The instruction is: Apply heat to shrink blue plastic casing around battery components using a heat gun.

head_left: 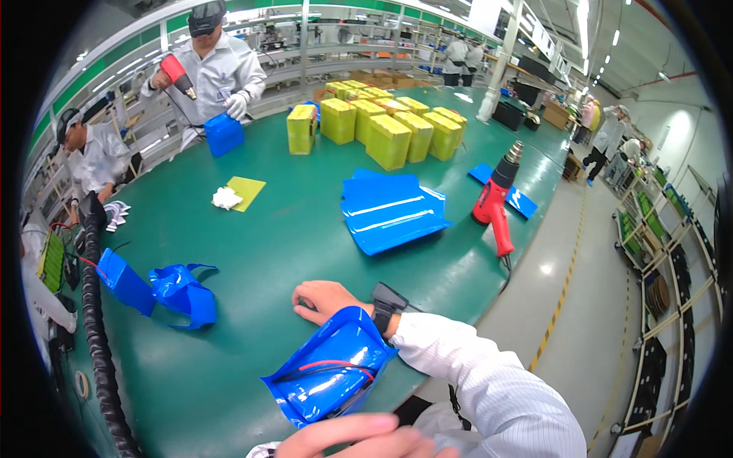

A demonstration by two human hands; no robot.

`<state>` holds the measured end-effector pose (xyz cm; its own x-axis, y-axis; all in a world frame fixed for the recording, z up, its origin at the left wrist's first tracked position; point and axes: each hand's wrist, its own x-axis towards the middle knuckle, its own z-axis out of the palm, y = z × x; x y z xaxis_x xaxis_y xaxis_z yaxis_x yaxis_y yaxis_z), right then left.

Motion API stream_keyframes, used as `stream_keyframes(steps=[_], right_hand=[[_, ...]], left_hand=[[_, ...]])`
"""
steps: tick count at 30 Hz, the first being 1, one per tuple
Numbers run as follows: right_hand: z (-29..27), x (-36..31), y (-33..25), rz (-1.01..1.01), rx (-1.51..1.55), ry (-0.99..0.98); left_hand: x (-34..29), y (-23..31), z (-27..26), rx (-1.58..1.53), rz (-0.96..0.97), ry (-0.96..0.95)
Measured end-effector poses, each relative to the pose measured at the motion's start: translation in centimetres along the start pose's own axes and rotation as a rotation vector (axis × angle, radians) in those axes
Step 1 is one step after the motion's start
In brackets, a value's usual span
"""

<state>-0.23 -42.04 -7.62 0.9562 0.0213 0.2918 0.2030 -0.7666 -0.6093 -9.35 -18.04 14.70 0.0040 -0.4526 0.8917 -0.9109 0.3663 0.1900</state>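
A battery-like pack in glossy blue shrink film (324, 391) lies near the table's front edge, its film open toward me. Red and black wires (336, 365) show inside the opening. Just beyond it, my right hand (328, 299) rests on the table with loosely bent fingers and the thumb apart. The blue film hides part of its palm side; whether they touch is unclear. A black device is strapped to that wrist. At the bottom edge, my left hand (359, 439) reaches across the pack's near side, slightly blurred, fingers stretched out and nothing visible in them.
A red heat gun (496, 200) stands nozzle up at the right. Blue film sheets (393, 210) lie mid-table; crumpled blue film (183, 294) is at the left. Yellow packs (388, 141) stand farther back. Across the table, a co-worker holds another heat gun (178, 75) at a blue pack (223, 135).
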Motion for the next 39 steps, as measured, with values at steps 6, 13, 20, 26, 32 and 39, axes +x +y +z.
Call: stream_keyframes(steps=[6, 13, 20, 26, 32, 39], right_hand=[[1.6, 0.6, 1.7, 0.088, 0.268, 0.078], [-4.2, -1.1, -1.4, 0.156, 0.84, 0.263], [-14.6, -3.9, -15.7, -0.124, 0.362, 0.123], [-12.4, -4.0, -20.5, -0.234, -0.401, -0.248], [-11.3, -3.2, -20.4, -0.294, -0.257, -0.463], [-12.4, -3.9, -20.3, -0.248, 0.022, -0.512]], left_hand=[[0.9, -0.5, -0.1, 0.068, 0.135, -0.177], [1.1, 0.8, -1.6, 0.138, 0.223, -0.214], [1.0, 1.9, -3.0, -0.098, 0.285, -0.168], [0.3, 0.3, -5.7, -0.805, 0.307, -0.279], [-1.1, 1.5, -4.1, -1.198, 0.242, -0.141], [-2.0, 3.2, -2.7, -1.419, 0.206, -0.07]])
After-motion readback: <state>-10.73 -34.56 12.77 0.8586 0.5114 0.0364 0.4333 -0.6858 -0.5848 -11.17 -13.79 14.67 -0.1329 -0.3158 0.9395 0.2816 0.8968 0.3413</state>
